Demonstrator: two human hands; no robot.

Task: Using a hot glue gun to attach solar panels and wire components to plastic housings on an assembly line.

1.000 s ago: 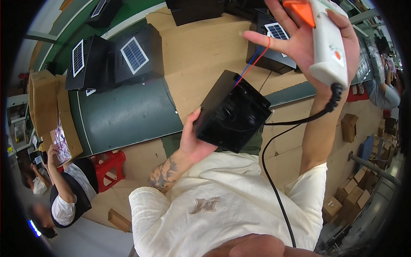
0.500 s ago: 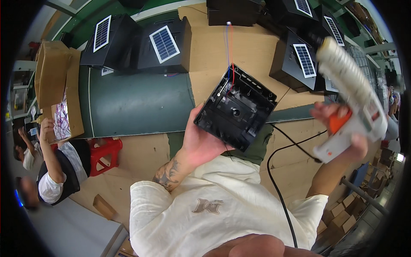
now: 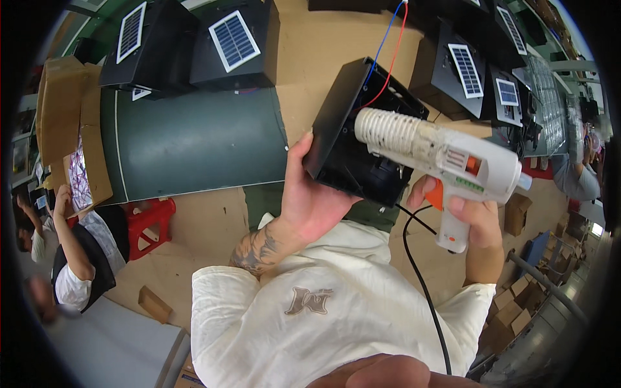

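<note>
My left hand (image 3: 310,197) grips a black plastic housing (image 3: 336,126) from its lower left corner and holds it tilted, its open side facing right. A blue and a red wire (image 3: 392,59) run from inside it up to a small white connector. My right hand (image 3: 469,210) is wrapped round the handle of a white glue gun (image 3: 466,158), with fingers at its orange trigger. The gun's ribbed front end overlaps the housing's open side, so its nozzle and much of the interior are hidden. A black cord (image 3: 422,281) hangs from the handle.
Black boxes with small solar panels (image 3: 234,41) stand at the back left, and more boxes (image 3: 446,74) at the back right. Cardboard covers part of the green table (image 3: 200,142). At left, a co-worker's hand (image 3: 63,202) is by a carton (image 3: 97,142) of wires; a red stool (image 3: 152,226) stands nearby.
My right hand has brought the glue gun left and down, in front of the housing. My left hand has turned the housing so its side wall shows more.
</note>
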